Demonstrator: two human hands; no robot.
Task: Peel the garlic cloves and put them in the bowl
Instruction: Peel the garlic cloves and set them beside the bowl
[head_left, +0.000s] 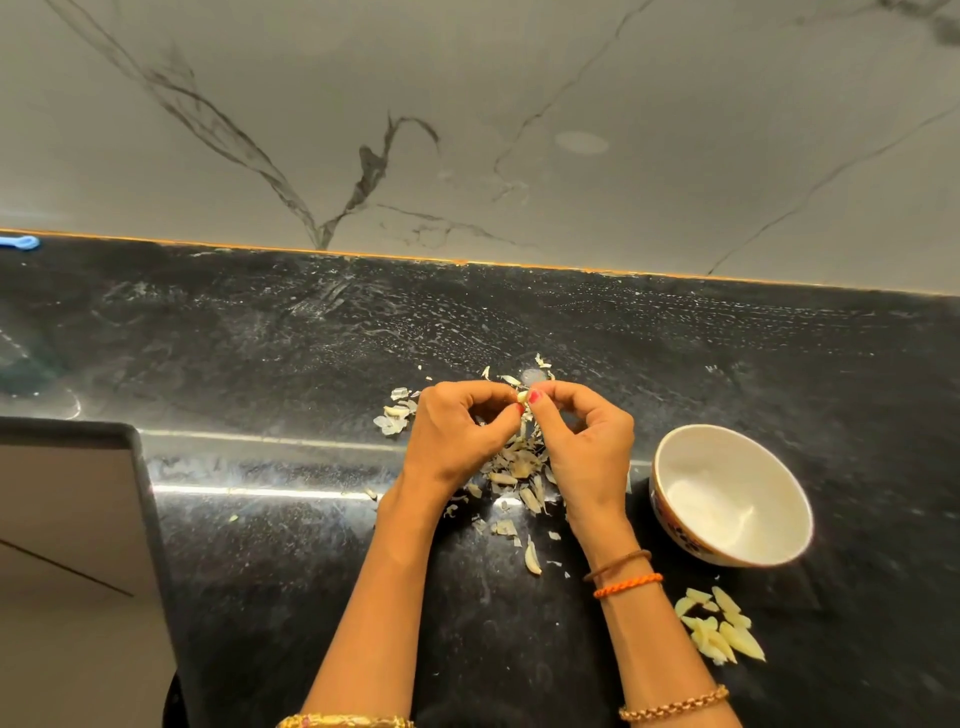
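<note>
A: Clove (521, 397)?
B: Pinched between both hands, up and left of bowl (675, 457). Left hand (457, 441) fingers curled round its left end, right hand (587, 441) thumb and forefinger nipping the right end. Long axis hard to tell, mostly hidden.
A: Bowl side?
B: Right of the clove, just beside right wrist. Right hand nearer, likely the one to drop it in.
A: Peeled ones?
B: Heap of pale cloves (719, 626) on counter (260, 338), below bowl, not in it. Bowl contents unclear, looks bare.
A: Skins?
B: Skins (519, 467) scattered left of bowl, under both hands.
</note>
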